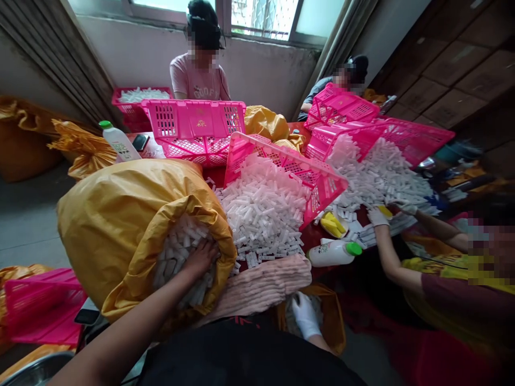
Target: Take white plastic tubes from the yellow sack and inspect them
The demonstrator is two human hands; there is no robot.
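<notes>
As my L hand (201,258) sits open on white plastic pieces (177,257) in yellow sack (120,236):
R hand (306,316) gloved, low, grip can't tell; best work shallow at sack mouth.

From here I'm looking into a cramped packing workroom: pink plastic crates (193,128) and bulging yellow sacks (120,230) crowd a red counter (311,241), with small white pieces (261,203) heaped across it. What look like stacked cardboard cartons (454,69) line the right wall, and a seated worker (199,72) and another (341,80) sit by a barred window (261,19).
</notes>
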